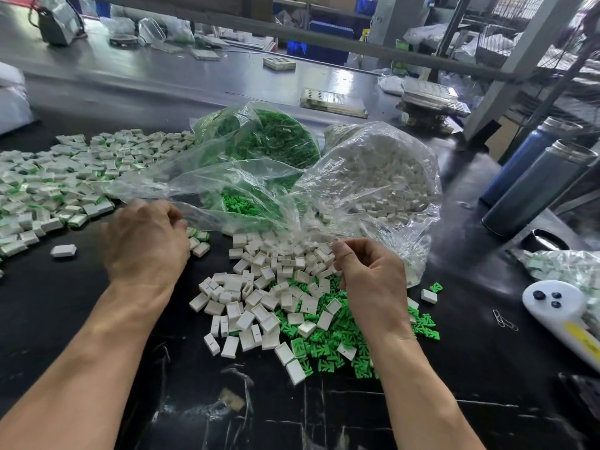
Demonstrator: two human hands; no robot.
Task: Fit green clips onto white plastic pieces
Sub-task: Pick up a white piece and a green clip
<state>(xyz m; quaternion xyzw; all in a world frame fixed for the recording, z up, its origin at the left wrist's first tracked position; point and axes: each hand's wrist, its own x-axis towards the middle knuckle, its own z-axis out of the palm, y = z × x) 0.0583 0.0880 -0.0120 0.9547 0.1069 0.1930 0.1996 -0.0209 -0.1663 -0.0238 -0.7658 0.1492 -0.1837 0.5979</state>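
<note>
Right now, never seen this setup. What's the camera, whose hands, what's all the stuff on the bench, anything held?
There is one picture, from a wide-angle camera worn on a person's head, looking down at their own bare hands; no robot is involved. On the black bench lie loose white plastic pieces beside green clips. Behind them are two clear bags, a bag of green clips and a bag of white pieces. At far left is a spread of finished pieces, white with green showing. The left hand is curled at the plastic's edge; whether it holds anything is hidden. The right hand has pinched fingers; what they hold is too small to tell.
</note>
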